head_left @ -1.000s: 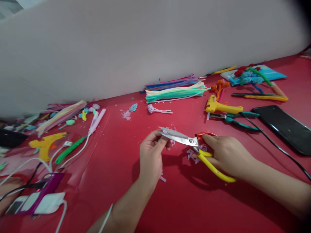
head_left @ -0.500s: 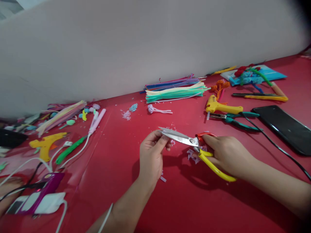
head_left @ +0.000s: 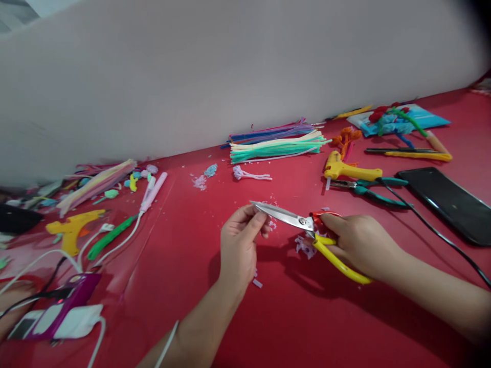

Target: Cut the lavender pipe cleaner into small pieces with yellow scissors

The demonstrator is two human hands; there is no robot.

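Observation:
My right hand (head_left: 358,240) grips scissors (head_left: 286,215) by their red and yellow handles. The silver blades point left and lie almost closed, their tips at the fingers of my left hand (head_left: 243,235). That hand is closed in a pinch, thumb against fingers; whatever sits between them is too small or hidden to make out. Lilac fuzzy clippings (head_left: 306,246) lie on the red table under the scissors, and a few more by my left wrist. Beyond my hands rests a lilac pipe-cleaner piece (head_left: 251,174) with a bunched head and thin stems.
Pipe-cleaner bundles (head_left: 276,145) lie along the wall. On the right are a yellow glue gun (head_left: 351,168), green-handled pliers (head_left: 376,191) and a black phone (head_left: 447,204). On the left are another glue gun (head_left: 72,230), a purple power strip (head_left: 76,301), cables and part of another person's arm (head_left: 17,301).
The scissor blades have closed a little, and the yellow handle has risen slightly toward the red one. My left hand has stayed in place.

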